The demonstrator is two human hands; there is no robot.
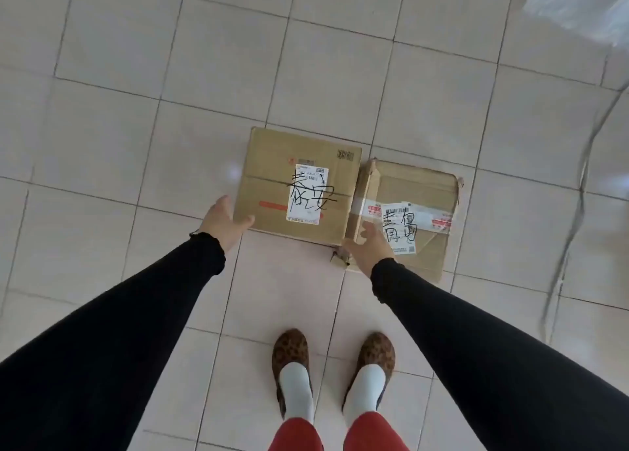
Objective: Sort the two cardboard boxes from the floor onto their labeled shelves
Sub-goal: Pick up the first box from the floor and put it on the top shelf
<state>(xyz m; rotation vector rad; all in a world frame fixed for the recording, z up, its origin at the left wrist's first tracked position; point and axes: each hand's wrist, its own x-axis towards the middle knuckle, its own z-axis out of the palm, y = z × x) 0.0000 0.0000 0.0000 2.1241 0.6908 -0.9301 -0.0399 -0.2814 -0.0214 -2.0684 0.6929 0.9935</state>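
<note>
Two cardboard boxes lie side by side on the tiled floor. The left box [272, 185] is the taller one and carries a white label with black handwritten characters. The right box [429, 226] is flatter and worn, with tape and its own handwritten label. My left hand [223, 220] is open at the left box's near left corner, thumb touching or nearly touching its edge. My right hand [369, 246] is open at the near corner where the two boxes meet, fingers spread above the right box. Neither hand holds anything.
My feet in leopard-print shoes [333, 365] stand on the tiles just behind the boxes. A clear plastic sheet or bag [578, 4] shows at the top right, and a blurred thin metal frame [575, 195] runs down the right edge.
</note>
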